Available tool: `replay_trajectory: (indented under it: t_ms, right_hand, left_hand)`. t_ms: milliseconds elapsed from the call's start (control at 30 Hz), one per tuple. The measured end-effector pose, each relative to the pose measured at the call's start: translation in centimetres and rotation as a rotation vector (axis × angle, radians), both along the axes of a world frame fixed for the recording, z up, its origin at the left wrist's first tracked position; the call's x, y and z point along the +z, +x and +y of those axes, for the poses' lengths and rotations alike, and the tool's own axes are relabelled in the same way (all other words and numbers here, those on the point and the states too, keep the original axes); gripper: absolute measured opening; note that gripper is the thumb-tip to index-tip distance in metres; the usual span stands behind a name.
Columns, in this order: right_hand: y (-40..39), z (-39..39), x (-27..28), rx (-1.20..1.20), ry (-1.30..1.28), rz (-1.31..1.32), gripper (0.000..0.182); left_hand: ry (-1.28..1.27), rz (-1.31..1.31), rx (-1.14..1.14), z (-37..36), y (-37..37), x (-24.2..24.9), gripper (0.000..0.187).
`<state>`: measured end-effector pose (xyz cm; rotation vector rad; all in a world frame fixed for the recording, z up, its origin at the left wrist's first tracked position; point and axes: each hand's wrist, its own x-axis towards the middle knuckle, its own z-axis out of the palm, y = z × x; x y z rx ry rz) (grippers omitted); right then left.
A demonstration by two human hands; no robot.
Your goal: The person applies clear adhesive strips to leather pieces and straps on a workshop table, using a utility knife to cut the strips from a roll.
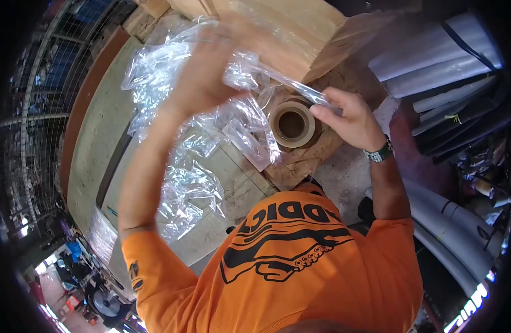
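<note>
My right hand (pixel 350 116) pinches the near end of a narrow, gathered strip of clear plastic (pixel 297 87) between thumb and fingers. The strip runs up and left, toward the cardboard box and the heap. Over a crumpled heap of clear plastic (pixel 150 69), my left hand (pixel 205 72) is smeared by motion. Its fingers are too blurred to show whether they hold anything. A roll of brown tape (pixel 311 125) lies just below and left of my right hand, its hole facing up. A flat clear plastic packet (pixel 247 145) rests left of the roll.
A large cardboard box (pixel 300 33) stands at the back. Long silver-grey rolls (pixel 433 61) are stacked at the right, with more grey rolls (pixel 450 222) lower down. The worktable (pixel 97 133) has a brown edge on the left, beside a wire mesh (pixel 30 100).
</note>
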<state>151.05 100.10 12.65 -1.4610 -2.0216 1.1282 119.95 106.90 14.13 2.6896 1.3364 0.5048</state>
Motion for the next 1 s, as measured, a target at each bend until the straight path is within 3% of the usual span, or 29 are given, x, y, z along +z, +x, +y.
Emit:
replay_trajectory:
  t_ms: [67,167,200,233,267,333,400,467,533,567,600,633,667,700,733,800,867,933,967,1000]
  right_hand:
    - [-1.8,-0.2,1.9,0.101,0.071,0.180,0.027]
    - [-0.8,-0.7,7.6,0.252,-0.050,0.153,0.022]
    - [0.1,-0.5,8.1,0.272,-0.043,0.141,0.021]
    - [1.5,-0.1,8.2,0.283,-0.037,0.129,0.019]
    - [3.0,0.3,8.2,0.290,-0.031,0.118,0.018]
    - [6.6,1.3,5.9,0.190,-0.057,0.062,0.018]
    - [8.1,1.9,1.7,0.083,-0.061,0.095,0.019]
    - [8.4,1.6,-2.8,-0.046,-0.055,0.214,0.020]
    - [6.3,1.0,-3.3,-0.043,-0.016,0.161,0.022]
    - [4.7,0.5,-3.6,-0.053,-0.005,0.135,0.024]
    - [3.0,0.4,-2.9,-0.002,0.059,0.187,0.026]
    - [1.3,0.2,-1.6,0.015,0.061,0.159,0.026]
    - [0.2,0.4,-0.3,0.079,0.143,0.104,0.026]
    - [-1.2,0.2,1.4,0.087,0.082,0.240,0.026]
    - [-1.6,-0.1,3.5,0.138,0.092,0.245,0.025]
    - [-1.7,-0.5,7.2,0.230,0.118,0.258,0.023]
    - [-0.1,-0.3,8.4,0.252,0.102,0.239,0.019]
    - [3.1,0.1,7.6,0.248,0.087,0.194,0.016]
    - [5.1,0.5,6.1,0.246,0.073,0.158,0.014]
    - [6.9,0.6,5.0,0.153,-0.084,0.183,0.013]
  left_hand:
    - [0.128,-0.112,-0.203,-3.9,6.9,1.2,0.070]
    - [-0.024,0.077,-0.053,-2.6,5.3,5.4,0.044]
    - [0.165,0.090,0.062,-1.4,2.9,6.5,0.037]
    - [-0.120,-0.230,0.303,-0.7,0.3,9.6,0.034]
    - [0.019,-0.320,0.231,1.5,-3.7,10.9,0.033]
    - [0.452,-0.135,0.195,6.5,-13.3,14.1,0.032]
    - [0.605,0.207,0.420,11.5,-21.6,14.0,0.032]
    - [0.361,0.479,0.319,14.5,-28.8,7.3,0.038]
    - [0.178,0.829,0.629,9.9,-21.0,1.0,0.058]
    - [0.067,0.568,0.466,7.2,-15.5,1.2,0.079]
    - [0.054,0.132,0.036,5.3,-10.9,0.6,0.105]
    - [0.032,0.041,-0.037,2.6,-5.3,-0.2,0.113]
    - [-0.056,-0.030,-0.109,-1.0,0.6,0.5,0.110]
    - [-0.048,-0.115,-0.163,-3.5,5.0,1.4,0.103]
    - [0.028,-0.075,-0.243,-4.6,7.3,2.6,0.081]
    - [0.183,0.105,-0.181,-3.1,6.5,4.0,0.054]
    - [-0.023,-0.525,-0.194,0.7,1.4,5.7,0.030]
    - [0.153,-0.275,0.003,3.7,-4.8,9.7,0.034]
    - [0.346,-0.151,-0.015,6.8,-10.3,10.0,0.032]
    - [0.376,0.065,0.147,8.7,-13.6,9.7,0.033]
